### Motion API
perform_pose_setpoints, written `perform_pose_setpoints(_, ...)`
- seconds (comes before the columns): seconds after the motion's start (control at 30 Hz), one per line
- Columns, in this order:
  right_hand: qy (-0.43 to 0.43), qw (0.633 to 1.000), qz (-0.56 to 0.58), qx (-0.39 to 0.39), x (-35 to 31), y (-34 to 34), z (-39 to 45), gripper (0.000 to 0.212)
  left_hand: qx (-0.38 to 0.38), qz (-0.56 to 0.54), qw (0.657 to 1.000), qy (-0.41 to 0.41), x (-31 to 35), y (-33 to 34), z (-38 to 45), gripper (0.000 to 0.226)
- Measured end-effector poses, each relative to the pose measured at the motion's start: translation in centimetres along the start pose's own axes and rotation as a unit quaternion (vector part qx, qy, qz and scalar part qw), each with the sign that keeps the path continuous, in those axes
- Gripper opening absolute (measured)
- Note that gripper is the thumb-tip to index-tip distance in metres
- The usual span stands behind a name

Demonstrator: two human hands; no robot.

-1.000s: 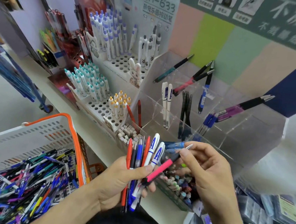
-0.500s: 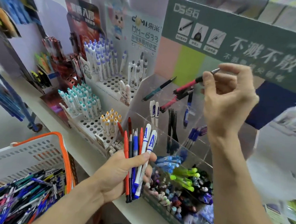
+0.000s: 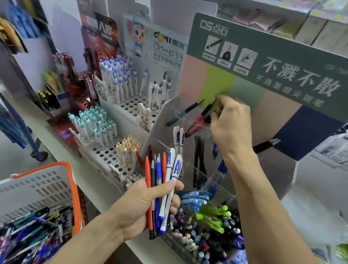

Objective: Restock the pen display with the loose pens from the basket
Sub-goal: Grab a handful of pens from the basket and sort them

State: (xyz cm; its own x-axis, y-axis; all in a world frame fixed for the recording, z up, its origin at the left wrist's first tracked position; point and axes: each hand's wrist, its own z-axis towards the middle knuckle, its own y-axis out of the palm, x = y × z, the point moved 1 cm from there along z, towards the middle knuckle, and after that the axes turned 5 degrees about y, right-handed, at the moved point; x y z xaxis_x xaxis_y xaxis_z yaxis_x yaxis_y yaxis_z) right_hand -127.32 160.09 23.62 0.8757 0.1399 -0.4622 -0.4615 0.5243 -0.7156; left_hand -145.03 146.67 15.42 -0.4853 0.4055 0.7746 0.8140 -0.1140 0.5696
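Head view looks down on my two hands at the clear pen display (image 3: 187, 173). My left hand (image 3: 144, 207) grips a fanned bundle of pens (image 3: 161, 192), thumb curled across the barrels: red, black and blue ones and two white ones with blue lettering, tips up. My right hand (image 3: 230, 125) reaches to an upper back compartment, fingers pinched around the top of a pink-and-black pen (image 3: 200, 121) that leans there among others. Lower compartments hold white, black and blue pens, with green ones lying flat near the front. The basket (image 3: 33, 184), white with an orange rim, sits at lower left, heaped with loose pens (image 3: 20, 234). White perforated racks (image 3: 106, 156) of capped pens stand between basket and display
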Motion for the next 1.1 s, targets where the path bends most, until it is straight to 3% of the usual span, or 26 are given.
perform_pose_setpoints(0.13, -0.061, 0.989, 0.108, 0.080, -1.5, -2.0, -2.5, 0.024, -0.002, 0.009, 1.000, 0.004, 0.2, 0.0, 0.0, 0.018)
perform_pose_setpoints(0.17, -0.069, 0.985, 0.148, 0.063, -1.9, -2.4, -3.8, 0.017, -0.002, 0.008, 1.000, 0.009, 0.2, 0.0, 0.0, 0.018)
perform_pose_setpoints(0.23, -0.027, 0.975, 0.216, -0.052, -2.8, -2.8, -6.3, 0.012, -0.008, -0.007, 1.000, 0.020, 0.1, 0.0, 0.0, 0.016)
perform_pose_setpoints(0.33, 0.062, 0.950, 0.226, -0.208, -2.4, -2.2, -9.7, 0.019, -0.015, -0.004, 0.999, 0.047, 0.0, 0.0, -0.1, 0.024)
perform_pose_setpoints(0.47, 0.146, 0.908, 0.310, -0.242, -1.1, -1.8, -12.1, 0.011, -0.027, 0.039, 0.997, 0.053, -0.4, 0.1, -0.4, 0.020)
perform_pose_setpoints(0.6, 0.157, 0.881, 0.355, -0.271, -0.3, -2.2, -13.0, 0.024, -0.039, 0.045, 0.998, 0.027, -1.0, 0.3, -0.8, 0.025)
perform_pose_setpoints(0.7, 0.158, 0.904, 0.344, -0.198, 0.4, -2.6, -12.5, 0.025, -0.038, 0.017, 0.999, -0.007, -1.1, 0.6, -1.1, 0.028)
perform_pose_setpoints(0.8, 0.173, 0.893, 0.411, -0.054, 0.4, -3.3, -11.5, 0.022, -0.014, -0.020, 0.999, -0.023, -1.4, 0.3, -1.0, 0.021)
perform_pose_setpoints(0.93, 0.079, 0.919, 0.358, 0.146, -0.1, -3.3, -10.1, 0.024, 0.019, -0.025, 0.999, -0.012, -1.7, -0.4, -1.1, 0.024)
perform_pose_setpoints(1.0, 0.019, 0.936, 0.310, 0.165, -0.4, -2.3, -9.4, 0.026, 0.023, -0.023, 0.999, -0.001, -1.8, -0.4, -1.2, 0.025)
perform_pose_setpoints(1.1, -0.024, 0.961, 0.247, 0.120, -0.6, -0.3, -8.4, 0.026, 0.019, -0.009, 1.000, 0.014, -2.0, -0.3, -1.5, 0.029)
